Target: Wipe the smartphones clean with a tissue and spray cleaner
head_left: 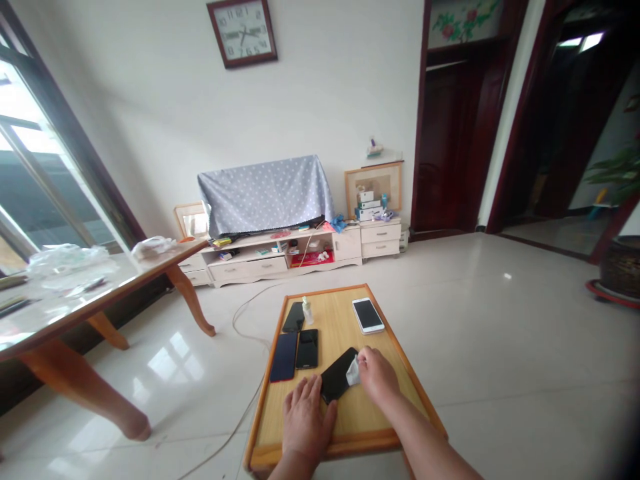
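1. Head camera view, looking forward and down at a person's two bare hands working on a low wooden surface point(350, 421) with an orange-brown frame, which sits on a glossy tiled floor point(500, 347).
2. A black smartphone point(338, 375) lies aslant on the near half of the surface, between the hands.
3. The left hand point(305, 417) lies nearly flat with its fingers spread, its fingertips against the phone's lower left edge. The right hand point(377, 377) pinches a small white wipe point(353, 372) against the phone's right end. The hands are apart, not touching each other.
4. The phone looks light and stiff, but its glossy face is probably slippery and fragile, so it would likely be safest held by its edges. The wipe looks thin, soft and easily crumpled.
5. Farther up the surface lie a dark blue smartphone point(284, 357), a black smartphone point(307, 349), another black smartphone point(293, 317), a small clear bottle point(307, 311) with a pale cap, and a white-framed smartphone point(368, 315).
6. Beyond the surface, a thin cable point(245, 400) trails over the floor. A glass-topped table point(65, 313) with curved wooden legs stands at left, and a cream TV cabinet point(280, 257) stands against the far wall.
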Tool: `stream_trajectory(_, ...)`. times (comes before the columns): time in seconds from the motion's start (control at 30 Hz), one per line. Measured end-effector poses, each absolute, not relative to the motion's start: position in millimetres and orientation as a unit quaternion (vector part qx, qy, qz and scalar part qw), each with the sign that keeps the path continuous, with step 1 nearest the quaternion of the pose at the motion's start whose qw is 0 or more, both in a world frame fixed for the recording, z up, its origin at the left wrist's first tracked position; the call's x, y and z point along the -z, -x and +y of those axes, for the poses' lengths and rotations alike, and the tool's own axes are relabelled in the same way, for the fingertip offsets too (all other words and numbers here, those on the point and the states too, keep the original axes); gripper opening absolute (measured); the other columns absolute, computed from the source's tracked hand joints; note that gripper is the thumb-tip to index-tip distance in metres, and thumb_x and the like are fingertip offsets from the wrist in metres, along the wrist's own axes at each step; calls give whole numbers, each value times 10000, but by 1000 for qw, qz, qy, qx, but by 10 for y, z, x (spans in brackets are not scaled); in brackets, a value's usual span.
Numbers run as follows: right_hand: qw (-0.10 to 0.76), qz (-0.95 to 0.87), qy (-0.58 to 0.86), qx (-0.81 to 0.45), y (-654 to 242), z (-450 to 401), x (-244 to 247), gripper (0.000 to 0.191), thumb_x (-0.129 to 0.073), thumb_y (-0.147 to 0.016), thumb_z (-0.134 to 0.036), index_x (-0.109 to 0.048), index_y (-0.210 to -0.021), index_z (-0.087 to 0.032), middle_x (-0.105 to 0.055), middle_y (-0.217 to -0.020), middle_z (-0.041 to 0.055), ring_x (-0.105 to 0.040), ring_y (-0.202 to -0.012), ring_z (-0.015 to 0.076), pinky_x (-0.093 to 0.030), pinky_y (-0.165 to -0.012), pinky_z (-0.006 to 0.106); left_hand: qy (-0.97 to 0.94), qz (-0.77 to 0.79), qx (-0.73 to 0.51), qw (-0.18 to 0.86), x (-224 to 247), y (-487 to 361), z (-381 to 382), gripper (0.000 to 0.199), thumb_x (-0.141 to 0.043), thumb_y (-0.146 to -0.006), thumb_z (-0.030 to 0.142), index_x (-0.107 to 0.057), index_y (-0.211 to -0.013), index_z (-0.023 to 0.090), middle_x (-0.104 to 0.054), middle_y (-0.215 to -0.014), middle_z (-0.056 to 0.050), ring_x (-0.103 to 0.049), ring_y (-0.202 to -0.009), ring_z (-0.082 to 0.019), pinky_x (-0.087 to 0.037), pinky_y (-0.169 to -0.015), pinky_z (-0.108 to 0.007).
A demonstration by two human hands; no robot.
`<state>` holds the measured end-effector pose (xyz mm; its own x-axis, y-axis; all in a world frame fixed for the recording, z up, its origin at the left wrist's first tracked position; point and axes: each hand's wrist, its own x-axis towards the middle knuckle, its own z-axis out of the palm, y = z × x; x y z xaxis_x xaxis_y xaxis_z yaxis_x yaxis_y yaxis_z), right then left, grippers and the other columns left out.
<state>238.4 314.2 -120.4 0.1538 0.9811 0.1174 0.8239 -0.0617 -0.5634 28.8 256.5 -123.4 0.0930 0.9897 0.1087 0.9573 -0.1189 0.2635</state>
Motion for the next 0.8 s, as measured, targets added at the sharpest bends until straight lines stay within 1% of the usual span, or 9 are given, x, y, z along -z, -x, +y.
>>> stream_trajectory(0.1,288,-590,735,-168,-2471,3247,1259,210,-481,-975,-163,-679,-1023,-211,-688,-1029,70,-658,-938,201,-393,-735,262,-741,656,-129,63,1232,-281,2563,595,-487,-916,434,-533,-1461,200,-550,-1533,-81,-411,-1467,-298,-294,-1205,-496)
stream_trajectory(0.17,302,-570,741,-184,-2495,3288,1294,210,-498,-965,-179,-692,-1042,-206,-687,-1043,85,-667,-952,217,-398,-740,268,-744,653,-132,61,1239,-271,2568,588,-479,-921,433,-540,-1455,193,-552,-1531,-85,-421,-1462,-301,-311,-1201,-505)
stream_trajectory(0.33,336,-546,730,-237,-2467,3325,1363,159,-603,-904,-275,-718,-995,-212,-699,-1022,98,-685,-931,241,-417,-737,281,-758,636,-134,55,1289,-236,2598,586,-467,-936,461,-559,-1438,174,-550,-1526,-113,-455,-1448,-301,-377,-1176,-492)
stream_trajectory(0.5,388,-510,707,-299,-2466,3379,1379,207,-633,-804,-258,-708,-987,-199,-719,-1040,106,-678,-970,256,-445,-749,286,-763,630,-142,32,1444,-193,2672,557,-431,-954,471,-603,-1391,173,-580,-1495,-129,-494,-1422,-303,-434,-1139,-479)
stream_trajectory(0.57,408,-492,691,-337,-2470,3394,1368,208,-601,-795,-255,-700,-970,-204,-734,-961,81,-690,-895,240,-454,-695,276,-762,628,-157,26,1516,-175,2708,539,-400,-969,466,-618,-1374,186,-602,-1475,-125,-514,-1406,-299,-449,-1125,-471)
stream_trajectory(0.67,431,-462,661,-405,-2451,3390,1334,224,-529,-823,-281,-685,-965,-206,-720,-801,48,-676,-695,202,-428,-555,253,-755,631,-173,35,1575,-159,2745,537,-352,-986,453,-626,-1362,185,-628,-1448,-121,-536,-1385,-292,-457,-1116,-462)
stream_trajectory(0.73,445,-447,640,-439,-2429,3371,1298,233,-508,-837,-301,-673,-966,-200,-702,-760,42,-645,-619,182,-395,-497,241,-749,636,-178,49,1572,-155,2750,539,-330,-992,433,-627,-1360,175,-642,-1431,-122,-546,-1374,-287,-455,-1118,-453)
stream_trajectory(0.8,456,-442,618,-463,-2415,3345,1252,222,-524,-841,-324,-663,-955,-195,-693,-761,44,-624,-595,169,-374,-475,232,-740,643,-190,61,1542,-153,2738,532,-318,-994,413,-632,-1350,173,-662,-1406,-121,-569,-1349,-280,-455,-1113,-441)
